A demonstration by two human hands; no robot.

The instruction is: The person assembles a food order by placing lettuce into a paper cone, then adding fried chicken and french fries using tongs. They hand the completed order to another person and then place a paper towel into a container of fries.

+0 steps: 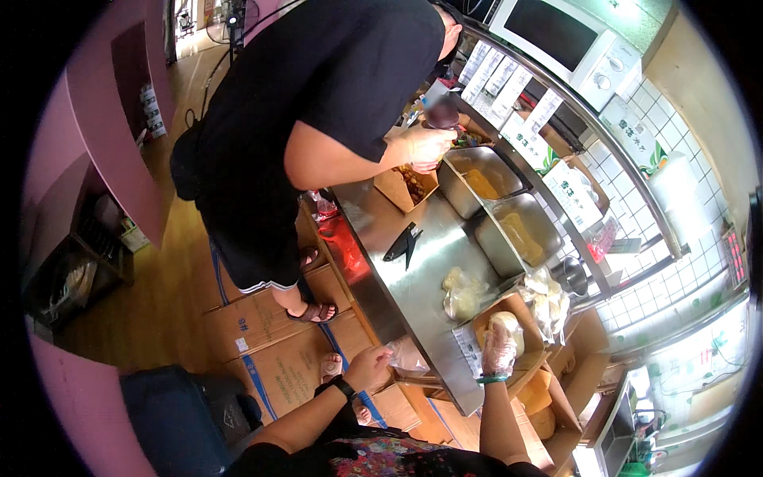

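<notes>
My right hand (499, 350), in a clear plastic glove with a green band at the wrist, is inside an open cardboard box (531, 314) at the counter's near right end. Its fingers are curled against a pale, rounded thing (509, 327) whose kind I cannot make out. My left hand (370, 369), with a black watch on the wrist, is low beside the counter's near edge. Clear, crumpled plastic (407, 354), apparently a bag, is at its fingertips. A clear bag of pale pieces (464, 294) lies on the steel counter (429, 290), left of the box.
A co-worker in black (318, 87) leans over the counter's far end, hands above a cardboard food tray (407, 189). A black folding tool (404, 244) lies mid-counter. Two steel pans (520, 230) hold yellowish food. A metal rail and microwave (564, 40) stand behind. Flattened cardboard (274, 350) covers the floor.
</notes>
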